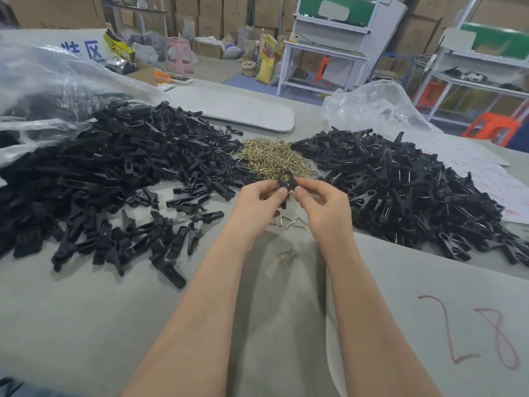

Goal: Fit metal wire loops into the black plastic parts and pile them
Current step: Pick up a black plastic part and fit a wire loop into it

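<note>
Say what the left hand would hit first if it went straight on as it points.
Likely the right hand, pinching the same small black plastic part as the left hand; depth unclear.

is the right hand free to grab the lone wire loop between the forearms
Likely not yet: the right hand and left hand both pinch a black part. The loop lies uncovered on the table, so it looks reachable once a hand lets go.

Cardboard boxes (211, 10) stacked high at back. White workbenches (326, 51) at right, green panels (363, 11) above. Pink stool (177, 53), orange stool (492, 126), sacks (264, 68) on floor (217, 73).
</note>
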Action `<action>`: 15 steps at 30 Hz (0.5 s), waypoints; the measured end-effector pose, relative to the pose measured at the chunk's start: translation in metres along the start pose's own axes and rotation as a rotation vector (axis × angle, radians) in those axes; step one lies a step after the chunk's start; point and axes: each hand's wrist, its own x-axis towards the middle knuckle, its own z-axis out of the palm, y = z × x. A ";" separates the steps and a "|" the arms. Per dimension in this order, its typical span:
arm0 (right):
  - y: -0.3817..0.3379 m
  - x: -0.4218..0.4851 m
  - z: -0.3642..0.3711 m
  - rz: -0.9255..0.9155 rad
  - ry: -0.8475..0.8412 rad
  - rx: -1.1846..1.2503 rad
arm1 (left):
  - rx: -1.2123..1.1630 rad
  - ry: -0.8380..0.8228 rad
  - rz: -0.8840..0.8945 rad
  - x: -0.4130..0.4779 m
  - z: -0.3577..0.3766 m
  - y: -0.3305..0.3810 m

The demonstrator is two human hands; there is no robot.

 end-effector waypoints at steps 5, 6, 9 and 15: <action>0.000 0.000 0.000 -0.004 -0.011 0.013 | -0.029 -0.003 -0.018 0.000 -0.001 0.000; 0.001 0.000 -0.001 -0.004 -0.011 0.017 | -0.042 -0.008 -0.026 0.000 -0.001 0.000; 0.001 0.000 0.000 -0.004 -0.015 0.013 | -0.056 -0.002 -0.039 0.001 -0.001 -0.001; 0.003 0.000 0.003 0.015 -0.015 0.034 | -0.012 0.068 -0.020 0.000 0.000 0.003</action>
